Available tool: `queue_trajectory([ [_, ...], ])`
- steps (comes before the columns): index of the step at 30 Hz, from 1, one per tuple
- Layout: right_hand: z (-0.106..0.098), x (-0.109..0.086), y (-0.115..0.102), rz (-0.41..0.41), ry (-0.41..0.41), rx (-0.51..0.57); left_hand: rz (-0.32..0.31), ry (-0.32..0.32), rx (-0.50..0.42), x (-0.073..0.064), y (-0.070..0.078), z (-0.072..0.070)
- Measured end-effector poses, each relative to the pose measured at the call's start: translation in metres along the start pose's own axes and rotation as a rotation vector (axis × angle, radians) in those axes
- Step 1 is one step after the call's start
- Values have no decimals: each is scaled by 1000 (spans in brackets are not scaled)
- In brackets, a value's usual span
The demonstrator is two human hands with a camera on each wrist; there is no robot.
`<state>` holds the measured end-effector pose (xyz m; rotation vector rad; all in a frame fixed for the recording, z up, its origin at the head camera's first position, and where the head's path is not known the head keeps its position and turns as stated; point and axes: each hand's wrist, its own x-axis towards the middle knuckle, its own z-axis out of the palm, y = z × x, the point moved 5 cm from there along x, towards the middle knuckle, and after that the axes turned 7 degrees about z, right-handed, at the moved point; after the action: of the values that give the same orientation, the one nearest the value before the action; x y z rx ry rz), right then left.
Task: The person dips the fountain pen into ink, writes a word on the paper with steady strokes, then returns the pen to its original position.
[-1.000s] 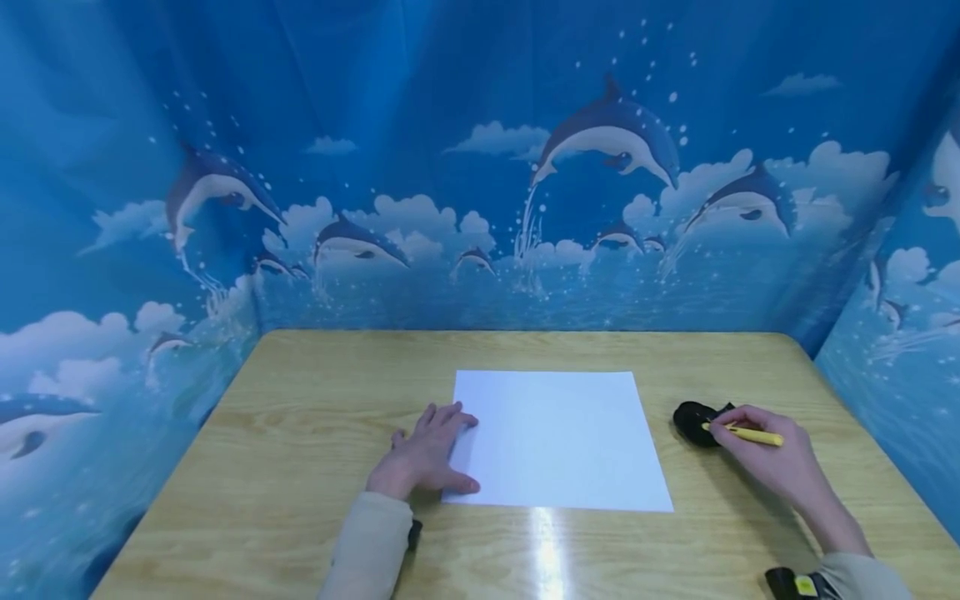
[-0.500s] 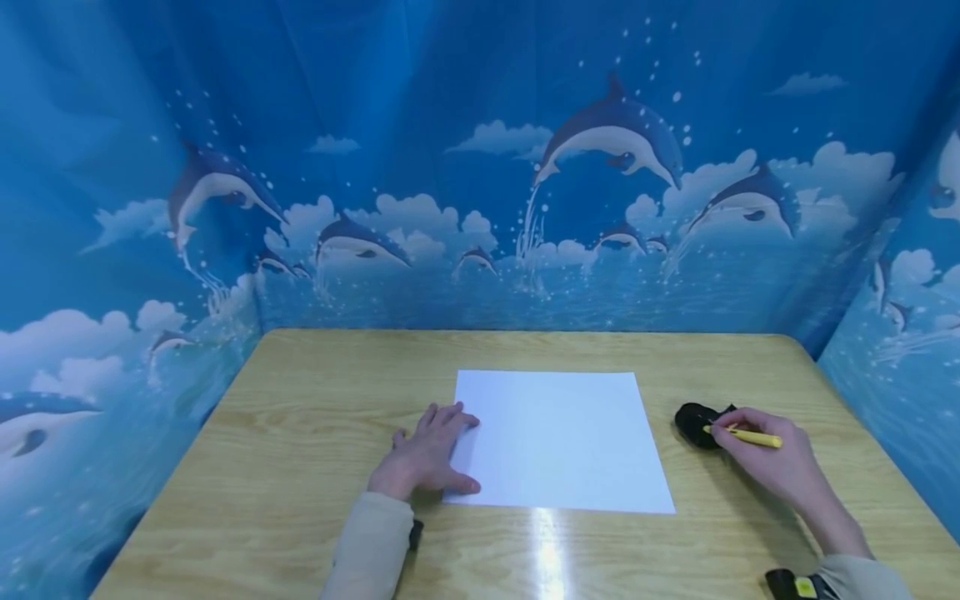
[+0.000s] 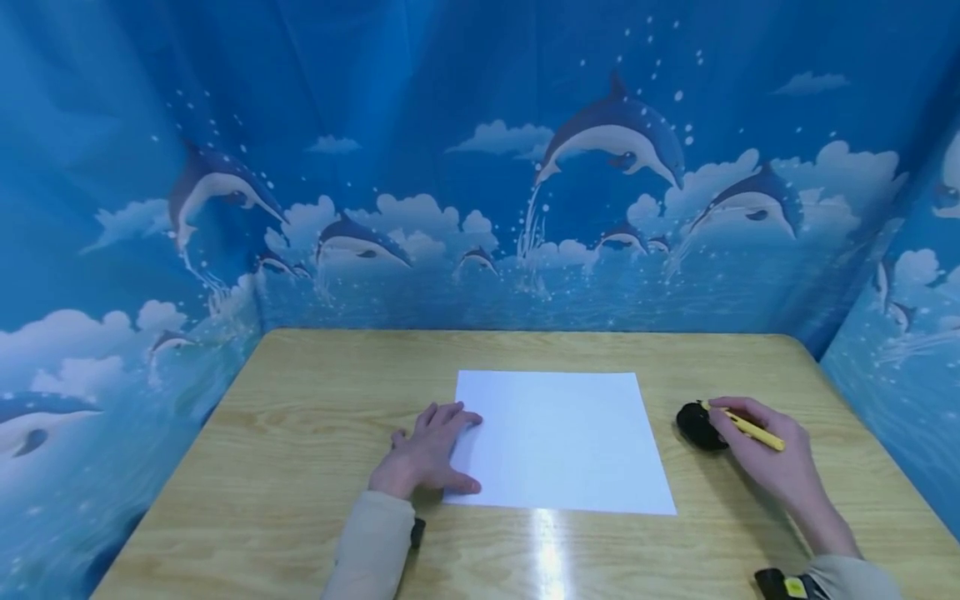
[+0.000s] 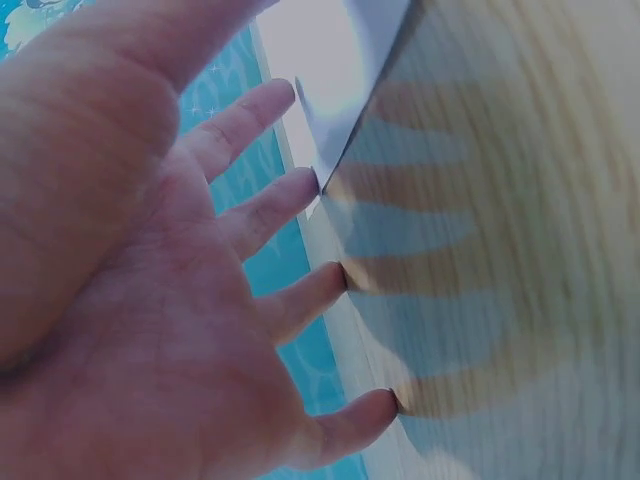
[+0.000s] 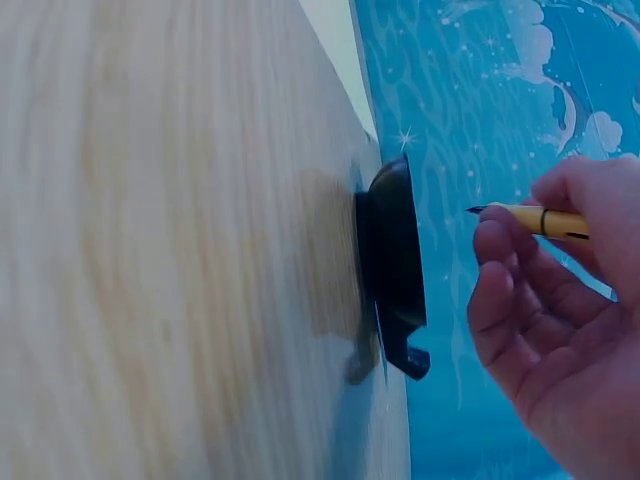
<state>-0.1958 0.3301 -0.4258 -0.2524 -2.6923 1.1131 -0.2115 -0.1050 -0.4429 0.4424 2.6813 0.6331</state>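
A white sheet of paper (image 3: 558,442) lies flat on the table. My left hand (image 3: 427,454) rests at its left edge with the fingers spread; in the left wrist view a fingertip (image 4: 305,185) touches near a paper corner. My right hand (image 3: 772,450) pinches a slim yellow pen (image 3: 757,432) with a dark pointed tip. The tip stands above a small black dish-like object (image 3: 699,427), which sits right of the paper. In the right wrist view this black object (image 5: 393,255) has a rounded side and a hooked stub, and the pen tip is apart from it.
The wooden table (image 3: 300,400) reaches back to a blue curtain (image 3: 420,125) printed with dolphins, which also runs along both sides. A bright reflection lies on the tabletop in front of the paper. Each wrist wears a black camera mount.
My right hand has lifted the pen a little, and its tip has moved up from over the middle of the black object toward its far edge. The left hand and the paper stay put.
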Motion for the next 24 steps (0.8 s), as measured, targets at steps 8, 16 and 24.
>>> queue_trajectory([
  [8, 8, -3, -17, -14, 46, 103, 14, 13, 3, 0, 0, 0],
  [16, 20, -1, -30, -21, 21, 128, 16, 23, 3, 1, 1, 0],
  [24, 33, -1, -41, -27, -5, 151, 9, 30, 16, 1, 1, 1],
])
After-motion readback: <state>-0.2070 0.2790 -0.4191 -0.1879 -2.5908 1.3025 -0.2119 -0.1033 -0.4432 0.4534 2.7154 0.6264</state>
